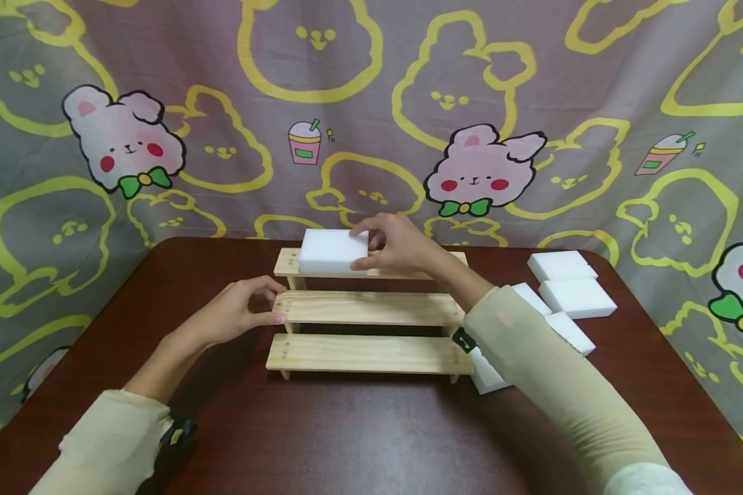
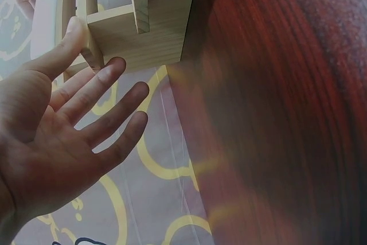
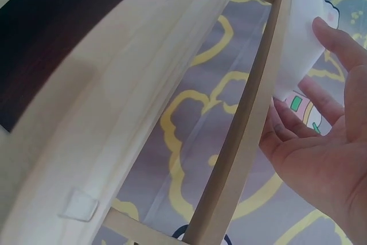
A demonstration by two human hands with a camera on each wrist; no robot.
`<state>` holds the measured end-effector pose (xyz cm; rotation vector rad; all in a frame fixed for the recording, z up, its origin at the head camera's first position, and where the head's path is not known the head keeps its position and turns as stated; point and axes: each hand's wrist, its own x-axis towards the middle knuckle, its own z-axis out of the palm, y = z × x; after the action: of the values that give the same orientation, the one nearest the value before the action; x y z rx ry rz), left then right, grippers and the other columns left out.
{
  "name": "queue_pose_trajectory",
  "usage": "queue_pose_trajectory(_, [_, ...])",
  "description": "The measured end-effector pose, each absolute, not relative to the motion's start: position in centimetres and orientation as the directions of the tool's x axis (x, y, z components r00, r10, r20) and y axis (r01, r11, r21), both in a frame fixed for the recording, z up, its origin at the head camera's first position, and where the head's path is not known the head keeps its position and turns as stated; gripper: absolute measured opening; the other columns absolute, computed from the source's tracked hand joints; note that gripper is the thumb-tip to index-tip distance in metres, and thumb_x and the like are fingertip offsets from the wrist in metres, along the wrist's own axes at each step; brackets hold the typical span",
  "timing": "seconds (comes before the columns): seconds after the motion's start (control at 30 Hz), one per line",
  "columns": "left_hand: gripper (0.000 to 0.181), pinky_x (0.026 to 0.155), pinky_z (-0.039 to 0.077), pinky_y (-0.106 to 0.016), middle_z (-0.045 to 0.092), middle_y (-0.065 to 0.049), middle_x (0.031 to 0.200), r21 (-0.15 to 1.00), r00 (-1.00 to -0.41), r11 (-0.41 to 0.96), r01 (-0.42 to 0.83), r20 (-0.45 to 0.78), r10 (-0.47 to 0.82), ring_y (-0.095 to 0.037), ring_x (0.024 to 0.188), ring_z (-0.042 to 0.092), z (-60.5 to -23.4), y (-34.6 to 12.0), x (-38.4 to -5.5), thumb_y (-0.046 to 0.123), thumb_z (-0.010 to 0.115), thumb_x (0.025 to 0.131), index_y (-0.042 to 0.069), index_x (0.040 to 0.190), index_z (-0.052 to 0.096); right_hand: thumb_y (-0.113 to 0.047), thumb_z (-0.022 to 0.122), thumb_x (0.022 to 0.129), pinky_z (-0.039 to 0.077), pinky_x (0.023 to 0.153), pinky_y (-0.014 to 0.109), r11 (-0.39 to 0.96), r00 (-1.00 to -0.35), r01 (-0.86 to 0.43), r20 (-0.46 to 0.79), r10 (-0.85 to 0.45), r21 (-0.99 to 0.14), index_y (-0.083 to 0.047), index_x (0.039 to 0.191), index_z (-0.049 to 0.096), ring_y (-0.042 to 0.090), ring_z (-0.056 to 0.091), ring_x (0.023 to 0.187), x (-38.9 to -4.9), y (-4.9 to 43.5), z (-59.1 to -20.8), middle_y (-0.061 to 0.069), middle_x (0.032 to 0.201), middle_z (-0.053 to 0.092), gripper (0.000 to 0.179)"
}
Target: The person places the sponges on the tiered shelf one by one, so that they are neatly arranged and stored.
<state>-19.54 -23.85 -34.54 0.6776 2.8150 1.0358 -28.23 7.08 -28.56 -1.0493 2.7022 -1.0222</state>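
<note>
A three-tier wooden step rack (image 1: pixel 371 307) stands on the dark table. One white foam-like block (image 1: pixel 322 246) lies flat at the left part of its top tier. My right hand (image 1: pixel 402 244) pinches this block at its right end, thumb at the front and fingers farther back. In the right wrist view, the block (image 3: pixel 301 32) overhangs the tier's edge beside the fingertips. With thumb and index finger, my left hand (image 1: pixel 238 313) holds the left end of the middle tier. The left wrist view shows that hand's other fingers spread away from the wood.
Several more white blocks (image 1: pixel 578 297) lie on the table at the right, some overlapping, and the right forearm partly hides them. Bare tabletop (image 1: pixel 371 433) stretches in front of the rack. A patterned curtain (image 1: pixel 371 137) hangs behind the table's far edge.
</note>
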Motion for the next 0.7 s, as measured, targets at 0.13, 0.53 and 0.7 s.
queue_pose_trajectory(0.13, [0.041, 0.086, 0.049, -0.049, 0.073, -0.002, 0.096, 0.630, -0.901, 0.676, 0.382, 0.089, 0.425, -0.029, 0.098, 0.066, -34.47, -23.82, -19.52, 0.015, 0.083, 0.090, -0.003, 0.123, 0.064, -0.023, 0.090, 0.081, 0.047, 0.081, 0.032, 0.552, -0.769, -0.573, 0.163, -0.618, -0.606, -0.002, 0.129, 0.069, 0.021, 0.061, 0.084, -28.20, 7.10, -28.54, 0.012, 0.095, 0.069, 0.056])
queue_pose_trajectory(0.53, [0.040, 0.087, 0.049, -0.050, 0.072, -0.002, 0.095, 0.635, -0.898, 0.670, 0.385, 0.091, 0.430, -0.028, 0.098, 0.065, -34.43, -23.80, -19.47, 0.014, 0.082, 0.090, -0.003, 0.122, 0.065, -0.024, 0.091, 0.080, 0.049, 0.087, 0.036, 0.560, -0.764, -0.579, 0.155, -0.627, -0.592, -0.002, 0.132, 0.067, 0.022, 0.064, 0.089, -28.26, 7.18, -28.38, 0.013, 0.104, 0.069, 0.062])
queue_pose_trajectory(0.7, [0.040, 0.086, 0.049, -0.048, 0.072, -0.002, 0.094, 0.633, -0.897, 0.669, 0.389, 0.097, 0.430, -0.025, 0.096, 0.065, -34.41, -23.82, -19.45, 0.013, 0.083, 0.090, -0.003, 0.121, 0.065, -0.027, 0.090, 0.081, 0.052, 0.093, 0.041, 0.553, -0.770, -0.560, 0.140, -0.623, -0.617, -0.005, 0.142, 0.060, 0.026, 0.068, 0.102, -27.96, 7.78, -28.02, 0.015, 0.128, 0.065, 0.071])
